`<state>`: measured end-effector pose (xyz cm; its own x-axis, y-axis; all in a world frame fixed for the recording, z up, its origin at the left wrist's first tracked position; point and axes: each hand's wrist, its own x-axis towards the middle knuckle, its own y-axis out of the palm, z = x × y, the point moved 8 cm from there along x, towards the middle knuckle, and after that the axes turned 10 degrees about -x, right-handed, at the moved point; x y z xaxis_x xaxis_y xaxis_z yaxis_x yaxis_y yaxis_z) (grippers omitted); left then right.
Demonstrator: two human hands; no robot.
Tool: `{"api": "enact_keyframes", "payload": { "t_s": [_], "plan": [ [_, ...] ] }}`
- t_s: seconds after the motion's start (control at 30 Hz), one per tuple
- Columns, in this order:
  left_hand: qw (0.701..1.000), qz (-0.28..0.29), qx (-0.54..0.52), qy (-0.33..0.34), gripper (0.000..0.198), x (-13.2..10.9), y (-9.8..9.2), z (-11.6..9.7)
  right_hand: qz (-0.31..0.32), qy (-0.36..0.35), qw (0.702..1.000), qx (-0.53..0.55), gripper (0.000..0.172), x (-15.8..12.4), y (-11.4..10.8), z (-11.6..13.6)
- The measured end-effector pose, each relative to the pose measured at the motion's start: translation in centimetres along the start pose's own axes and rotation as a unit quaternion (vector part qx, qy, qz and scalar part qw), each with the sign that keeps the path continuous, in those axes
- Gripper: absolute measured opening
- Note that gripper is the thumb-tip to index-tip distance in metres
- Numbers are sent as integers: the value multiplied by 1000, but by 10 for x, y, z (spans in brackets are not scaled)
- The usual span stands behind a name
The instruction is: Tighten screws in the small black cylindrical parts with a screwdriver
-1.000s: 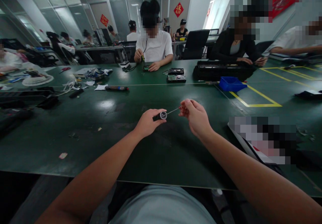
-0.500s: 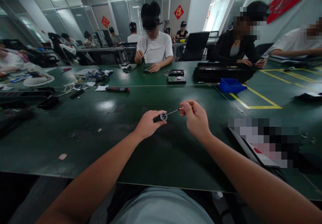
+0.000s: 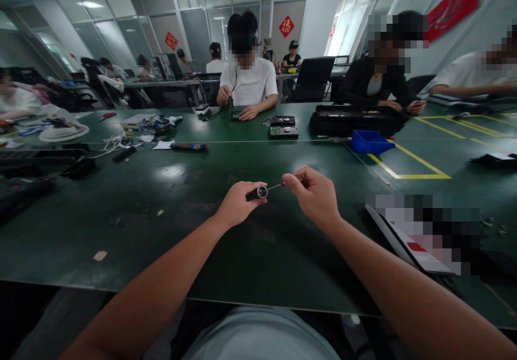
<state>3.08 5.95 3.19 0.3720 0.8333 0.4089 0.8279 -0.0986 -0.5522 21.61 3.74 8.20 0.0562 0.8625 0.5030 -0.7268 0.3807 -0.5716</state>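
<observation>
My left hand is closed around a small black cylindrical part with a round silver end facing right. My right hand pinches a thin screwdriver with a reddish handle, and its metal tip touches the silver end of the part. Both hands hover just above the green table in the middle of the view.
A blurred flat object lies to my right. A blue bin, black cases and hard drives sit farther back. Cables and tools clutter the left. Several people work across the table.
My right hand has moved slightly left, closer to the left hand, so less screwdriver shaft shows. The view has tilted a little.
</observation>
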Motion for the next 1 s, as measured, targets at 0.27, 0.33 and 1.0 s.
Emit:
{"api": "enact_keyframes", "payload": {
  "t_s": [0.27,0.33,1.0],
  "plan": [
    [1000,-2,-11,-24,40,-1,-1,5,37,-22,998,34,19,0,7,3],
    [999,-3,-13,-31,41,-1,-1,5,35,-16,999,32,17,1,7,3],
    [999,7,-29,-38,38,-1,-2,6,73,27,997,20,33,4,18,-11]
  ]
}}
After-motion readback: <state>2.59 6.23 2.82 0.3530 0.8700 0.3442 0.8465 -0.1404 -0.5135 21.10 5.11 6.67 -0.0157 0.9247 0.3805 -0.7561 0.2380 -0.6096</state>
